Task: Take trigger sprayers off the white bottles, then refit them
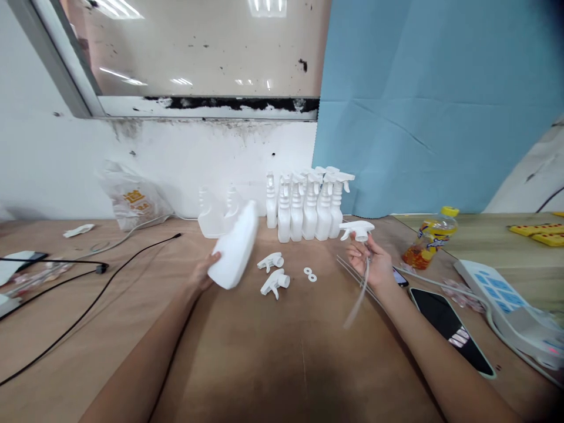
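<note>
My left hand is closed around the lower part of a white bottle, which is tilted and a little blurred. In my right hand is a white spray head with a thin clear tube hanging below it. Two loose spray heads lie on the table between my hands, and two small white rings lie to their right. Further back stand several white bottles with spray heads. Behind the held bottle are bottles without spray heads.
Thin clear tubes lie beside my right hand. On the right are a drink bottle, a phone and a power strip. Black cables and a plastic bag occupy the left of the brown table.
</note>
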Tool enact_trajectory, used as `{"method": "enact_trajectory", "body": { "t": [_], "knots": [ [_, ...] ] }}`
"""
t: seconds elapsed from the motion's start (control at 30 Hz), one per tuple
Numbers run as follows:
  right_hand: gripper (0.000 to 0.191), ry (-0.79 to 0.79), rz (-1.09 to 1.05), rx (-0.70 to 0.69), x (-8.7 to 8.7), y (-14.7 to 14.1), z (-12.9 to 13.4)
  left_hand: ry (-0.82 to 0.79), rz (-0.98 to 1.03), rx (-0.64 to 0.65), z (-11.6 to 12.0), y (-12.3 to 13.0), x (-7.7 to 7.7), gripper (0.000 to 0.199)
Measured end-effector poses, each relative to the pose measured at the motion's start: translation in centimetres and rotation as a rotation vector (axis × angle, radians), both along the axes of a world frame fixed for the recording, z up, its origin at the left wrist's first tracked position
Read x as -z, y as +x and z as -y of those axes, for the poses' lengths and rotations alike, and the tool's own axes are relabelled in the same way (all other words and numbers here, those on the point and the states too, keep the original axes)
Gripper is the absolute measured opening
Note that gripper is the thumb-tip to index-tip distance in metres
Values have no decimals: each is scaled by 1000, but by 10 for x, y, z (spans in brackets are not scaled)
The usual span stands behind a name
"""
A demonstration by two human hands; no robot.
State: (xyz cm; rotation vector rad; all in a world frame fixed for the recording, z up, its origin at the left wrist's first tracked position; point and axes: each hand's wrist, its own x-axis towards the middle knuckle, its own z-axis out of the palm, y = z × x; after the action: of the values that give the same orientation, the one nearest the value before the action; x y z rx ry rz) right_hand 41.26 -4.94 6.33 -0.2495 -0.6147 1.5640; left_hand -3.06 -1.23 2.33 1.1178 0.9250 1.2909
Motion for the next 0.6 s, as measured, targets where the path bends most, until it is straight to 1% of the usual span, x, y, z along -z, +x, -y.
{"method": "enact_trajectory", "body": {
  "t": [0.13,0.2,0.3,0.43,0.5,0.6],
  "knots": [
    [9,-101,263,-48,4,2,-7,122,-45,-186,-17,-32,1,75],
    [14,-140,470,8,7,1,-9,160,-94,-251,-24,-44,2,73],
    [27,-170,726,158,15,-4,-11,193,-167,-342,-35,-57,5,69],
    [41,-189,846,323,29,-14,-14,246,-270,-494,-52,-67,10,61],
    [42,-183,898,383,32,-20,-15,254,-332,-562,-60,-69,10,53],
    [40,-148,963,430,33,-27,-14,232,-450,-666,-70,-70,9,43]
  ]
}}
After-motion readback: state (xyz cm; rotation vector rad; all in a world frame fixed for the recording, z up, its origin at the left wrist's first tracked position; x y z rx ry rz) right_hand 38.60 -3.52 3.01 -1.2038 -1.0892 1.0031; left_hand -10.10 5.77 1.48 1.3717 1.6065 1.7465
